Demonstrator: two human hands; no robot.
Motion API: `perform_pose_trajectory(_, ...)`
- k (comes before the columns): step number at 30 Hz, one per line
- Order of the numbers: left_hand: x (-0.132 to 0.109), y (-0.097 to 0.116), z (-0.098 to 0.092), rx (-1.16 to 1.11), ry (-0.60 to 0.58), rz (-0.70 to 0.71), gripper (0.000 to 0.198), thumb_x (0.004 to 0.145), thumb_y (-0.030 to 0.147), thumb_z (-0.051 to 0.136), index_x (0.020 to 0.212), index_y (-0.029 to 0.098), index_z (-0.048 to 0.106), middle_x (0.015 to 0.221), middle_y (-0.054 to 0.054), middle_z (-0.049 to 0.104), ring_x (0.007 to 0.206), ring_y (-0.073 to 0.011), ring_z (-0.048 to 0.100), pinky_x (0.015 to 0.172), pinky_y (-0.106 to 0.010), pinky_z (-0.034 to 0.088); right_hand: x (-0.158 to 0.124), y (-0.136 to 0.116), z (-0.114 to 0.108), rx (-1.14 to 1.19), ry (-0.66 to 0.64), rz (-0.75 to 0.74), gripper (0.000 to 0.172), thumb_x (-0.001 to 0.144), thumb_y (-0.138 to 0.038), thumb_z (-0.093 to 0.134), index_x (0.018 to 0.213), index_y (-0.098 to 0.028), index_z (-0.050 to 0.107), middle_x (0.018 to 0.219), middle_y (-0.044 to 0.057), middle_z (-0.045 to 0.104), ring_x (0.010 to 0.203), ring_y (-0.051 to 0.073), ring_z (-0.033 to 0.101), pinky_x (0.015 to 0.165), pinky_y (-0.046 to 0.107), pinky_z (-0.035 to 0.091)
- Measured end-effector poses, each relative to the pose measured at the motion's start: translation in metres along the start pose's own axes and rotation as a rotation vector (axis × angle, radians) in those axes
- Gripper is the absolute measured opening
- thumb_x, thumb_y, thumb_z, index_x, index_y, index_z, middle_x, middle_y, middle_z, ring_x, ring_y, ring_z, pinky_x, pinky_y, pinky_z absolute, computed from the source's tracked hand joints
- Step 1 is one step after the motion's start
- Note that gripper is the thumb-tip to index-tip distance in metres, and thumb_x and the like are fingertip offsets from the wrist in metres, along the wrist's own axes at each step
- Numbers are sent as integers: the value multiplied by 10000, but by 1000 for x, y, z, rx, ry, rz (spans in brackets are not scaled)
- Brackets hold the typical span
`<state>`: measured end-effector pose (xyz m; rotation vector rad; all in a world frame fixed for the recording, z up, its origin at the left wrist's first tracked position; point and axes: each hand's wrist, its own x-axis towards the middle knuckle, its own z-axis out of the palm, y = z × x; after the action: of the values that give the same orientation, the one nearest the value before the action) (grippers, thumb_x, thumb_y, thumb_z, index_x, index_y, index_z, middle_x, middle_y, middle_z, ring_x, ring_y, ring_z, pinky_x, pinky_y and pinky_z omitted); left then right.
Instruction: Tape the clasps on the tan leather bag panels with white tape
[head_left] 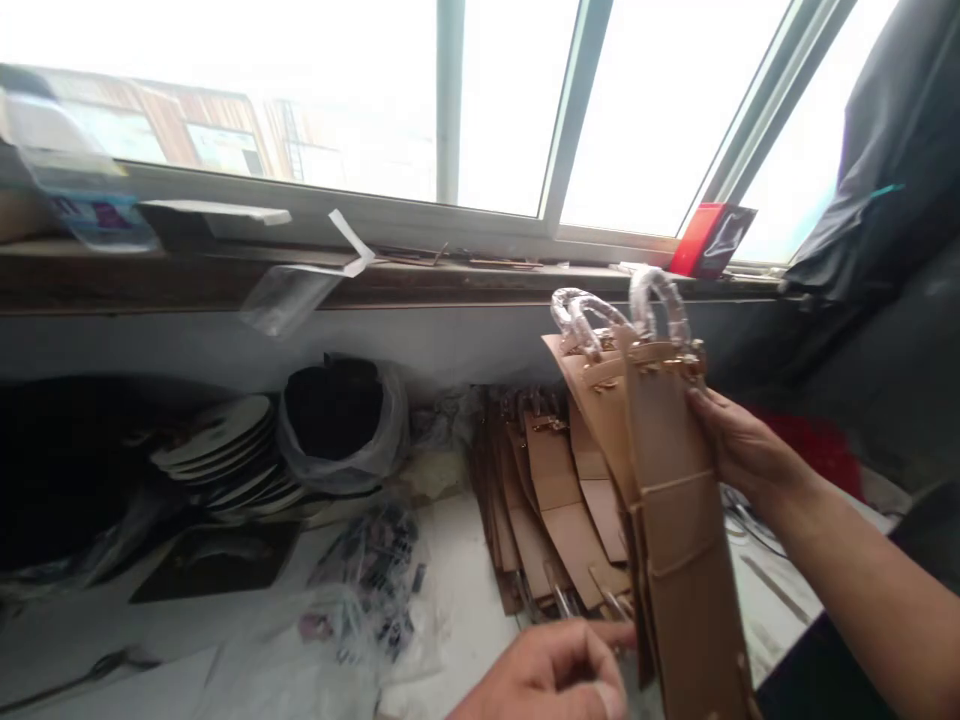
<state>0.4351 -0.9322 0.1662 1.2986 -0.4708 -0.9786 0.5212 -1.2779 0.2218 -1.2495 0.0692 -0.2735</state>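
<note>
Several tan panels (679, 520) with plastic-wrapped handles and gold-coloured fittings hang upright at right of centre. My right hand (742, 440) grips their upper right edge, its fingers mostly behind them. Low in the picture, my left hand (551, 670) has curled fingers, with one fingertip reaching the lower left edge of the held panels; whether it pinches anything is unclear. Behind them, more tan panels (559, 500) of the same kind lean in a row on the white table.
On the white table (465, 640) are a bag of small dark parts (382, 570), stacked reels (225, 440) and a plastic-lined bin (341, 420) with black material. A bottle (112, 215) and a red packet (709, 240) stand on the window sill. Dark cloth hangs at the right.
</note>
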Motion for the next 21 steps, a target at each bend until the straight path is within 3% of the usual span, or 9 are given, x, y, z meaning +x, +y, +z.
perform_pose_trajectory(2, 35, -10, -6, 60, 209, 6, 278, 768, 475, 719, 785, 212, 630, 1129, -117, 725, 1137, -301, 622, 865, -368, 502, 47, 28, -2, -82, -57, 18, 484, 860, -371, 708, 1290, -161, 633, 1193, 140, 717, 963, 272, 718, 848, 426, 563)
perform_pose_trajectory(3, 53, -18, -14, 89, 316, -12, 285, 765, 482, 705, 778, 214, 606, 1018, -128, 743, 1070, -310, 643, 765, -347, 513, 67, 49, -3, -183, -19, 34, 473, 823, -374, 737, 1235, -153, 661, 1132, 138, 737, 958, 291, 714, 850, 437, 562)
perform_pose_trajectory(5, 90, -35, -37, 130, 497, -50, 290, 763, 483, 675, 762, 214, 569, 926, -139, 745, 882, -284, 675, 592, -286, 466, 96, 100, -10, -395, 170, 42, 352, 747, -341, 772, 1029, -136, 722, 980, 125, 756, 960, 317, 694, 890, 461, 542)
perform_pose_trajectory(7, 124, -52, -63, 144, 632, -83, 298, 744, 472, 666, 735, 207, 529, 988, -148, 742, 653, -196, 634, 470, -232, 354, 109, 151, -20, -461, 285, 43, 313, 628, -237, 814, 915, -149, 725, 943, 115, 740, 1054, 344, 644, 1011, 499, 463)
perform_pose_trajectory(9, 152, -63, -83, 140, 706, -110, 325, 725, 483, 665, 720, 202, 502, 1003, -146, 738, 514, -129, 550, 414, -211, 253, 112, 193, -31, -499, 359, 22, 345, 607, -217, 791, 943, -176, 724, 999, 99, 712, 1143, 345, 585, 1092, 508, 379)
perform_pose_trajectory(12, 174, -72, -99, 128, 708, -97, 342, 719, 500, 671, 736, 197, 516, 931, -131, 736, 505, -117, 536, 400, -201, 209, 111, 234, -46, -622, 379, -97, 504, 689, -327, 731, 1171, -186, 681, 1107, 102, 656, 1123, 324, 572, 1079, 497, 384)
perform_pose_trajectory(14, 177, -73, -101, 107, 715, -86, 355, 710, 512, 683, 739, 194, 528, 857, -117, 727, 535, -131, 557, 402, -197, 200, 113, 246, -53, -708, 347, -199, 588, 737, -412, 694, 1274, -179, 631, 1146, 115, 631, 1075, 314, 584, 1034, 480, 425)
perform_pose_trajectory(17, 170, -67, -95, 63, 769, -90, 366, 693, 517, 696, 737, 191, 536, 805, -107, 712, 544, -135, 557, 405, -199, 187, 108, 244, -63, -772, 285, -286, 586, 782, -496, 651, 1271, -174, 629, 1161, 130, 618, 1065, 312, 587, 1002, 463, 451)
perform_pose_trajectory(21, 138, -58, -69, 26, 831, -86, 260, 746, 425, 622, 778, 176, 551, 1134, -149, 701, 499, -68, 499, 411, -206, 182, 70, 214, -80, -802, 233, -347, 631, 818, -613, 599, 1275, -178, 626, 1200, 148, 599, 1027, 330, 604, 931, 484, 489)
